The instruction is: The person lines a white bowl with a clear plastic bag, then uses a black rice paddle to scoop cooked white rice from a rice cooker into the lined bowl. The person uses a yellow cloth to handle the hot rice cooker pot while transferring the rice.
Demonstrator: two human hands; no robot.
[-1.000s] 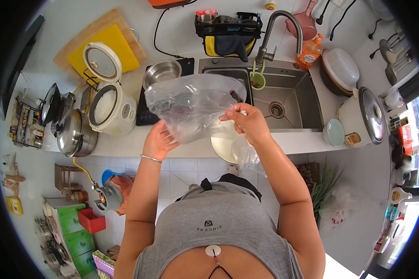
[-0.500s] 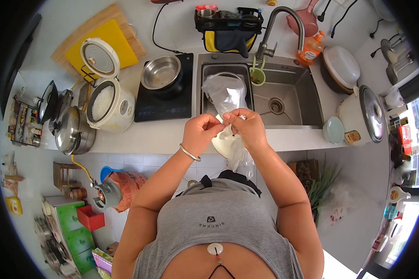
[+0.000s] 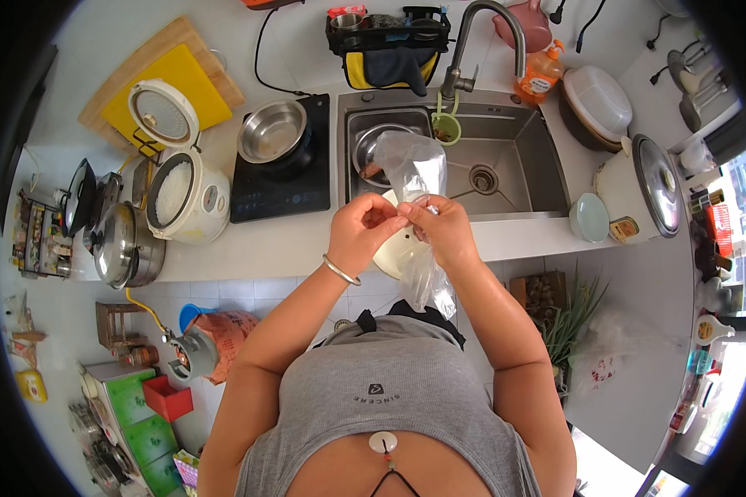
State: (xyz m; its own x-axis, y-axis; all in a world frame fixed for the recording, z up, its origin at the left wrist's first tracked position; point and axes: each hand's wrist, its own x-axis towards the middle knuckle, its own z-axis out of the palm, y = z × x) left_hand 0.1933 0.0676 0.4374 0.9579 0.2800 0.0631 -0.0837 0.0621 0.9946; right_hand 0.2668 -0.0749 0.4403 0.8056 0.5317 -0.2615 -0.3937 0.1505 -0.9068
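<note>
A clear plastic bag (image 3: 416,161) is gathered between my hands at the counter's front edge. Its upper part spreads over the sink, and its crumpled lower part hangs below my fingers. My right hand (image 3: 443,232) is closed around the gathered middle. Thumb and fingertips of my left hand (image 3: 358,234) pinch together at the same spot, touching the right thumb. Behind the hands is a cream-coloured rounded thing (image 3: 394,258), largely covered. A steel bowl (image 3: 363,153) with something reddish-brown in it sits in the left sink basin, partly hidden by the bag.
Left of the double sink (image 3: 522,170) lie a black cooktop (image 3: 282,199) with a steel pan (image 3: 272,131) and an open rice cooker (image 3: 215,211) holding white rice. A pale bowl (image 3: 590,218) and a large lidded pot (image 3: 656,186) stand on the right. The faucet (image 3: 518,58) arches behind.
The bag's upper part has swung right, showing more of the steel bowl. My hands stay together at the bag's middle. The whole view has shifted slightly.
</note>
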